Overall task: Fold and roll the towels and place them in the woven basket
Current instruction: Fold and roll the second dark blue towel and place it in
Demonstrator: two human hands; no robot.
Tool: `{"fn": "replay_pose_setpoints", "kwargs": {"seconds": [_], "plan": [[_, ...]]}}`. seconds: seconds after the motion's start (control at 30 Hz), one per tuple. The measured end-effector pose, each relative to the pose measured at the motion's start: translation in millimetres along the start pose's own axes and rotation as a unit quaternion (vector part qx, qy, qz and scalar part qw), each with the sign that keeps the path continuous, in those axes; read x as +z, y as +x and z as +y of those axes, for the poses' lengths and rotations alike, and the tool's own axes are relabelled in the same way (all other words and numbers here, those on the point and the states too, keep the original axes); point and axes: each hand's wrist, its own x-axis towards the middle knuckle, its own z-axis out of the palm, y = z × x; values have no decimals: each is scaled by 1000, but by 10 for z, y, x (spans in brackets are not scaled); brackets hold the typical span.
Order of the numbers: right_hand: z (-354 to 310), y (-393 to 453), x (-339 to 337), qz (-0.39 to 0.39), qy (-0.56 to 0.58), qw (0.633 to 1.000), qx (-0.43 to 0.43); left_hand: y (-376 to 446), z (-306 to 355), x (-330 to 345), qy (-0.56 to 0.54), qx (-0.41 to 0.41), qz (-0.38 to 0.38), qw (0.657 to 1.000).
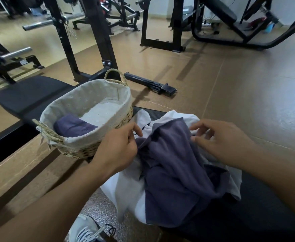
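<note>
A woven basket (124, 117) with a white cloth lining stands on the black bench at left of centre. Inside it lies one rolled purple towel (73, 127). A loose purple towel (174, 172) lies crumpled on top of a white towel (124, 191) on the bench in front of me. My left hand (117, 145) pinches the purple towel's left edge, just beside the basket. My right hand (220, 137) pinches the cloth at the pile's upper right, fingers curled on the fabric.
Black gym racks (98, 37), barbells (47, 23) and a weight bench (30, 96) stand behind the basket. A black metal bar (150, 83) lies on the brown floor. My shoe (85, 231) shows at the bottom.
</note>
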Motion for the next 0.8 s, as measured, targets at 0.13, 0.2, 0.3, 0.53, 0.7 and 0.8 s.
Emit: {"fn": "replay_pose_setpoints", "kwargs": {"seconds": [0.13,0.2,0.3,0.53,0.7,0.8], "plan": [[86,38,57,-90,-92,990,65,-3,27,-13,105,-20,-67,992],[73,20,86,-92,-107,988,66,7,29,-14,137,-23,-62,988],[-2,-2,131,-64,-54,996,40,4,48,-23,163,-34,-59,984],[-237,-105,196,-42,123,986,-105,-41,95,14,76,92,57,991],[-343,-258,246,-111,143,962,-206,-116,179,8,75,254,-46,963],[-338,-276,238,-112,143,961,-208,-138,158,30,81,294,-58,950]]}}
